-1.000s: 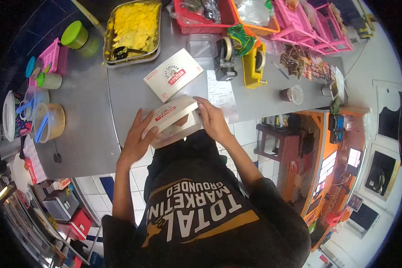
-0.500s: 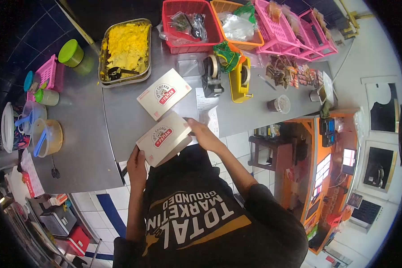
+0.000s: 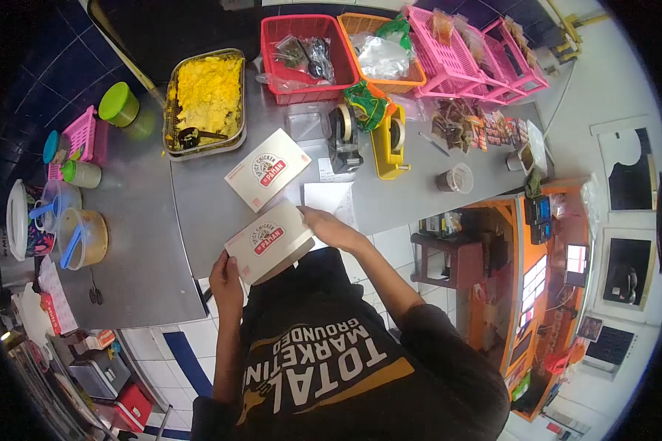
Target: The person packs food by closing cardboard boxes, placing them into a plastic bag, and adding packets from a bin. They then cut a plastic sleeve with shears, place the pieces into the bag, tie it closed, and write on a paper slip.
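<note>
A white cardboard food box (image 3: 268, 242) with a red and black chicken logo is between my two hands, just past the table's near edge. My left hand (image 3: 226, 276) grips its lower left corner, thumb on top. On the upper right corner, my right hand (image 3: 329, 228) is closed, with part of its fingers hidden. The box's near side shows a gap beneath the printed top panel. A second box of the same print (image 3: 268, 170) lies on the steel table directly beyond it. Beside that box is a sheet of white paper (image 3: 328, 197) at the table edge.
A tray of yellow food (image 3: 210, 95) with a dark spoon stands at the back. Black (image 3: 343, 140) and yellow (image 3: 388, 147) tape dispensers stand right of the boxes, before red (image 3: 309, 92) and orange baskets (image 3: 415, 77). Tubs (image 3: 82, 239) and scissors (image 3: 95, 294) are left.
The held box's top panel has tilted flatter, with both hands still on it. The paper by the table edge has shifted and looks folded over. My view has moved slightly.
</note>
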Demonstrator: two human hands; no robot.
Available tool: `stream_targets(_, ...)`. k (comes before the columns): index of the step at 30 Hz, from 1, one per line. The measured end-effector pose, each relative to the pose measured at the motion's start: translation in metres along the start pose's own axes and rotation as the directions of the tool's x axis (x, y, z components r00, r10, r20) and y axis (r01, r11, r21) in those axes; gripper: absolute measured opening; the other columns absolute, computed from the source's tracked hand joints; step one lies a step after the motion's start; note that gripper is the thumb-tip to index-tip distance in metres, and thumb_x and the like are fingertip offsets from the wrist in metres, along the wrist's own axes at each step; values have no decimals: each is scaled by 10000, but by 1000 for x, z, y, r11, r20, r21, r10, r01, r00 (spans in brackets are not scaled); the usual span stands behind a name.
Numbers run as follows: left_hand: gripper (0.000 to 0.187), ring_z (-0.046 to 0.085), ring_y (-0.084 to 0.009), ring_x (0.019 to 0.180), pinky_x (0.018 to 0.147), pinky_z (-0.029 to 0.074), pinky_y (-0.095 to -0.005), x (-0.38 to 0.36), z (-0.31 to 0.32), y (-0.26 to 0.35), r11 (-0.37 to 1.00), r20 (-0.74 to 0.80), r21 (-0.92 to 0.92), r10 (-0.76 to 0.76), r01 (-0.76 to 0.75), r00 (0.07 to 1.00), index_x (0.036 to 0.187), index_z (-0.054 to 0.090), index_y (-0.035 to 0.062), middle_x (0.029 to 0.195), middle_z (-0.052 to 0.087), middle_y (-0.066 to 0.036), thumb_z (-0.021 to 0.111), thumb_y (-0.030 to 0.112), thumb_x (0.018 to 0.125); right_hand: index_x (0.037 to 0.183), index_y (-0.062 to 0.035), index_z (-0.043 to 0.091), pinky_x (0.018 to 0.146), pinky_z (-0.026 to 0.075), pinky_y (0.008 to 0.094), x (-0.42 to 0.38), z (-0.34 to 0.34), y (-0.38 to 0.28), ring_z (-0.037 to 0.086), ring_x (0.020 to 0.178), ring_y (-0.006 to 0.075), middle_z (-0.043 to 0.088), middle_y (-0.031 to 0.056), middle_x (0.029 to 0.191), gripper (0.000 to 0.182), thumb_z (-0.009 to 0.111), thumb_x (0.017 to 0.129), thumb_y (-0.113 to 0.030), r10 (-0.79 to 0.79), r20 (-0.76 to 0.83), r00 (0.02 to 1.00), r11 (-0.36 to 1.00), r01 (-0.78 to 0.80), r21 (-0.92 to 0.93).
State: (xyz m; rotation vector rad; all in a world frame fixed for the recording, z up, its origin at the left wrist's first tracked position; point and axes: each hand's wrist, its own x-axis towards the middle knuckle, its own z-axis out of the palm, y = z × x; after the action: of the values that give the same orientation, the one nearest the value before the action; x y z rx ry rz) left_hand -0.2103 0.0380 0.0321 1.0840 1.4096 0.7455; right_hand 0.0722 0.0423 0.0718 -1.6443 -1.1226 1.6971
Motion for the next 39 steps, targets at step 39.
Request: stream_targets(39, 594, 438, -421, 1309, 1089, 400, -473, 10, -3, 11, 785, 193, 453, 376, -423, 906, 1422, 489, 27, 1409, 411, -255, 677, 110, 864, 1339, -8, 564, 853, 516, 450, -43, 40, 50, 642, 949, 441, 674, 250, 1072, 387, 480, 1022, -214, -213, -389, 896, 927, 59, -371)
